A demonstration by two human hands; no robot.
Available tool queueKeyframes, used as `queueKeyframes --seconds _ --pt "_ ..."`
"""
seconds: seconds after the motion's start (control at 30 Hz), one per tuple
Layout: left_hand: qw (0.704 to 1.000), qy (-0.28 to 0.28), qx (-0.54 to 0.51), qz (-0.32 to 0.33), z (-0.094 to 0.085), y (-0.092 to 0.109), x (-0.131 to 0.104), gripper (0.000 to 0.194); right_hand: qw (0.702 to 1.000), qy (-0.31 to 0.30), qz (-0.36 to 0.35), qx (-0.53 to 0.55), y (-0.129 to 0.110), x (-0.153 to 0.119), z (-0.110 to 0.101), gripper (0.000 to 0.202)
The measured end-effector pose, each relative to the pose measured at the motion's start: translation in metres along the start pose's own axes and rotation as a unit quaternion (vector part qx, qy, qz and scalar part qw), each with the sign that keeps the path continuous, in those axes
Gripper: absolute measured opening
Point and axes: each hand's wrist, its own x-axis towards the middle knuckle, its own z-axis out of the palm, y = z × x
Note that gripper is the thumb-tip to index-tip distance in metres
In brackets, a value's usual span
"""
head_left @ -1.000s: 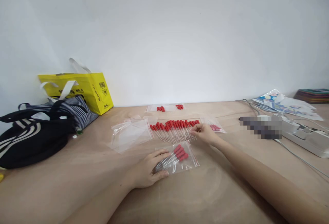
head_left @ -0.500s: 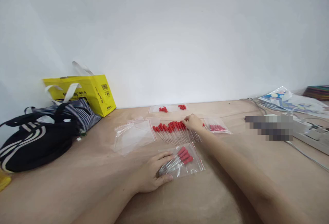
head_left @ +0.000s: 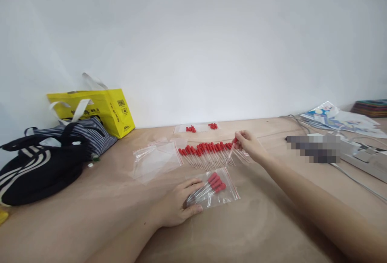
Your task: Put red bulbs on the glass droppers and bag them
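My left hand (head_left: pixel 184 203) lies at the near end of a clear zip bag (head_left: pixel 230 197), thumb and fingers closed around its lower left edge. Inside that bag are several droppers (head_left: pixel 215 182) with red bulbs and clear stems. Farther out, my right hand (head_left: pixel 246 142) pinches the red bulb of a single dropper (head_left: pixel 231 153), whose stem slants down toward the bag's far edge. Just left of it, a row of loose droppers (head_left: pixel 205 149) lies on the table, bulbs pointing away from me.
Flat clear bags (head_left: pixel 157 159) lie left of the row. Two clusters of red bulbs (head_left: pixel 191 129) sit near the wall. A yellow bag (head_left: pixel 121 114), a striped bag (head_left: pixel 99 134) and a black bag (head_left: pixel 54 174) stand left. On the right are a power strip (head_left: pixel 367 162) and printed sheets (head_left: pixel 338 118).
My right hand has moved right, away from the row, and now holds one dropper by its bulb. My left hand stays on the bag.
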Motion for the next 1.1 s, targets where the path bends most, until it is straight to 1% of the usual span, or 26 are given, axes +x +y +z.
queueKeyframes --seconds 0.07,0.13,0.23,0.33,0.47,0.57,0.63,0.7,0.83,0.97,1.1 --pt "1.0 -0.001 0.002 -0.001 0.0 0.0 0.0 0.053 0.999 0.011 0.001 0.033 0.007 -0.02 -0.012 0.039" --pt "1.0 -0.003 0.004 -0.005 0.0 0.0 0.0 0.053 0.993 0.018 0.023 0.112 0.014 -0.038 -0.019 0.041" --pt "1.0 -0.006 0.005 -0.009 -0.001 0.002 0.001 0.053 0.981 0.017 0.082 0.174 0.023 -0.057 -0.019 0.042" --pt "1.0 -0.005 0.008 -0.009 0.0 0.002 0.002 0.053 0.966 0.013 0.116 0.232 0.025 -0.067 -0.013 0.043" --pt "1.0 0.003 0.011 0.002 0.002 0.0 0.002 0.052 0.941 -0.02 0.145 0.306 0.023 -0.079 -0.003 0.042" --pt "1.0 0.008 0.007 0.006 0.003 -0.001 0.001 0.052 0.924 -0.078 0.175 0.33 0.019 -0.09 0.001 0.038" --pt "1.0 0.01 0.003 0.009 0.002 0.0 0.001 0.052 0.919 -0.126 0.18 0.328 0.016 -0.096 0.002 0.034" --pt "1.0 0.011 0.002 0.011 0.001 0.0 0.002 0.052 0.922 -0.175 0.159 0.306 0.014 -0.099 0.001 0.031" --pt "1.0 0.01 0.001 0.017 0.002 -0.001 0.002 0.051 0.939 -0.263 0.103 0.194 0.014 -0.1 0.001 0.028" --pt "1.0 0.009 0.007 0.014 0.002 -0.001 0.002 0.051 0.944 -0.302 0.088 0.096 0.016 -0.1 0.003 0.027" --pt "1.0 0.007 0.009 0.012 0.001 0.001 0.001 0.05 0.947 -0.307 0.08 0.054 0.013 -0.1 0.005 0.017"
